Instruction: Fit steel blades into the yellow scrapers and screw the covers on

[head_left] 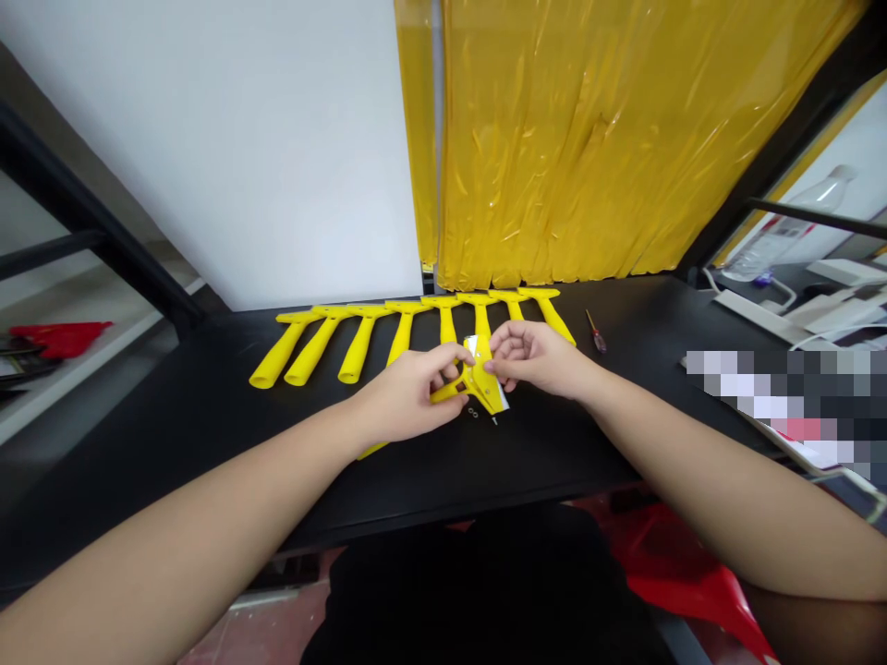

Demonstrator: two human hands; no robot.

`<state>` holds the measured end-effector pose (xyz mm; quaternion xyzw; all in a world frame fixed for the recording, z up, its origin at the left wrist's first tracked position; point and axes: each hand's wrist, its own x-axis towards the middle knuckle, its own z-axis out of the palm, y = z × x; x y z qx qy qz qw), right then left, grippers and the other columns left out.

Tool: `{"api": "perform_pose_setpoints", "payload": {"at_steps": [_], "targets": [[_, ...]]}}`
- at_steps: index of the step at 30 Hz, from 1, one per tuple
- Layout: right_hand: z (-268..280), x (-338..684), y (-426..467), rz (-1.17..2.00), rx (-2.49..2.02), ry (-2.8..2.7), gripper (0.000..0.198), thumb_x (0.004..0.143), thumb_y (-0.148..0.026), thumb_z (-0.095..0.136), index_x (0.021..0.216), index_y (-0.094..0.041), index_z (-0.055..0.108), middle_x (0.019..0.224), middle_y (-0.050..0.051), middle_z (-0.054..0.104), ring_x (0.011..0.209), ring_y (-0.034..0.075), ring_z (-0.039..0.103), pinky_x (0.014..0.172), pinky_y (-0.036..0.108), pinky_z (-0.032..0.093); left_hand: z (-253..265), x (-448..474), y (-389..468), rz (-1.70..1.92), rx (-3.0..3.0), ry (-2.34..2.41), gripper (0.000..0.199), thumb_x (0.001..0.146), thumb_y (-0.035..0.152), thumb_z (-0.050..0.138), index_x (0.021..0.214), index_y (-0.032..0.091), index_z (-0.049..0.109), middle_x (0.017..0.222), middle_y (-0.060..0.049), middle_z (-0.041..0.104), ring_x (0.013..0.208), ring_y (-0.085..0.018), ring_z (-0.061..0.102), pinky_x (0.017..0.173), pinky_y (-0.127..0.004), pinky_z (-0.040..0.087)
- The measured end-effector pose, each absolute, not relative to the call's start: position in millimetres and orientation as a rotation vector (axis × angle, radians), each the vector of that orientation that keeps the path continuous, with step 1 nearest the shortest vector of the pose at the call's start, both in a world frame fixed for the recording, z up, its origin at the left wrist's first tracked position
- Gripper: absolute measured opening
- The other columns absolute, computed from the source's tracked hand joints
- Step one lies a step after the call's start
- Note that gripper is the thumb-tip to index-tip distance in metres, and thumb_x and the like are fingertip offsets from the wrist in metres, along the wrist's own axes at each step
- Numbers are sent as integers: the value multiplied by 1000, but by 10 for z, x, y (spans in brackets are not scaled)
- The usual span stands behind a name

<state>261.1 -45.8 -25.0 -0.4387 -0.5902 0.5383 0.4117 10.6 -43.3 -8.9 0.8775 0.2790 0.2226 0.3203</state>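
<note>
A yellow scraper (478, 377) with a white-silver strip along its head is held above the black tabletop. My left hand (422, 392) is closed around its neck, thumb below and fingers above. On the other side, my right hand (530, 358) has curled fingers, with the thumb pressed on the scraper's head. Just beneath lie two small rings (472, 413) and a tiny screw-like piece (494, 420). Behind my hands, several yellow scraper handles (357, 346) stand in a row. Another yellow part (372, 451) shows from under my left forearm, mostly hidden.
A small screwdriver (596, 332) lies to the right on the black table (554, 453). White boxes and a plastic bottle (790, 226) are at the far right. A white panel (277, 157) and a yellow plastic curtain (596, 139) rise behind the table.
</note>
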Motion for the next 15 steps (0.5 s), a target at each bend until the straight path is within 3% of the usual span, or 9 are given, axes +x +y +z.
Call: {"api": "perform_pose_setpoints", "payload": {"at_steps": [9,15], "targets": [[-272,2617,-485,1241,-1070,-1588,50,66,-35,97,97,-19,61,72,-4,66,55,11,65,50,24,62,-120,94,-414,613,2318,693,37,92,22,67,127,25,58,92,1,66,67,-10,61,60,-22,47],[-265,2620,-514,1164,-1072,-1644,49,71,-39,95,102,-19,63,77,-2,69,55,11,67,51,25,62,-84,103,-427,649,2389,684,32,92,19,66,124,23,65,81,4,61,58,-7,50,55,-21,41]]}}
